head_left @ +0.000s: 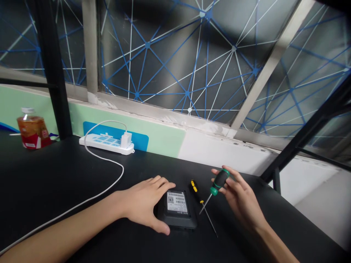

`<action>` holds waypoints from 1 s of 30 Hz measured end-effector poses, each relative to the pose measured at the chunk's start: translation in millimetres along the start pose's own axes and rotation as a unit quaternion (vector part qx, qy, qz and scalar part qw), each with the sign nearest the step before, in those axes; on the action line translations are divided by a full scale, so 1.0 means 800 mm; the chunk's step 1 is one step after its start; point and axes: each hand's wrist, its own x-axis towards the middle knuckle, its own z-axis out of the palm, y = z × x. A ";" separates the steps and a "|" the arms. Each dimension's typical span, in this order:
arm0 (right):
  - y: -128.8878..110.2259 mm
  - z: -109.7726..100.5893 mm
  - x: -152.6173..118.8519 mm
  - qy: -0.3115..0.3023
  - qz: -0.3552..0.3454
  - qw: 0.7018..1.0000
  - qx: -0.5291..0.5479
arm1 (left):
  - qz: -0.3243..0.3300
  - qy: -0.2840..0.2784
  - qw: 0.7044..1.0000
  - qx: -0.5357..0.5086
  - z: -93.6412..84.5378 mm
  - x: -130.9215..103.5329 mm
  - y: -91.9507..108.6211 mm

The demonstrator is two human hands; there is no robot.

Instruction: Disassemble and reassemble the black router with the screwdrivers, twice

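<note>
A black boxy device (192, 218) with a white printed label (177, 202) lies on the black table. My left hand (146, 201) rests along its left side, fingers stretched out and thumb apart near the front edge. In my right hand (240, 193) is a green-and-black screwdriver (220, 181), gripped by its handle, its shaft slanting down to the left beside the device. Between the device and my right hand, a yellow-and-black screwdriver (196, 190) lies on the table, its thin shaft pointing toward me.
A white power strip (106, 143) with a plugged-in charger (126, 139) stands against the wall. Its white cable (109, 188) curves across the table on the left. A bottle of orange drink (32, 129) stands at the far left. Black metal posts (53, 69) rise at both sides.
</note>
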 end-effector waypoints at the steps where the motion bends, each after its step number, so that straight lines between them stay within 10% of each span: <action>1: -0.003 -0.001 -0.002 -0.002 -0.011 1.000 -0.012 | 0.000 0.000 1.000 0.001 0.000 0.000 0.000; 30: -0.018 -0.014 -0.027 -0.066 -0.171 0.977 -0.110 | -0.011 -0.010 1.000 -0.001 0.004 0.000 -0.001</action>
